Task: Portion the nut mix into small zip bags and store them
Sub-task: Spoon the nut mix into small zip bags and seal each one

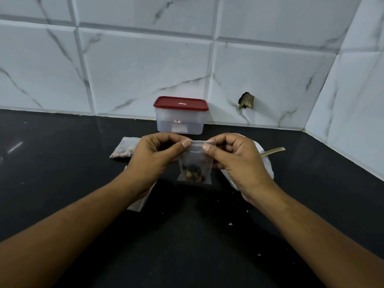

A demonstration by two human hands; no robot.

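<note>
Your left hand (153, 154) and right hand (230, 156) pinch the bag (195, 163) top's opposite ends; the seal runs between your thumbs.

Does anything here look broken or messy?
Yes. A ragged hole breaks the wall tile right of the red-lidded container, with something brassy inside. A few pale crumbs lie scattered on the black counter.

I held zip bag (195, 163): thin plastic, cloudy-clear, smooth. My table (62, 163) was black, polished, faintly reflective. Wall tiles (145, 69) looked glossy, white with grey marble veining. Container (180, 126) was frosted translucent plastic; lid (180, 103) red plastic, satin. Spoon handle (273, 151) looked pale wood, matt.
</note>
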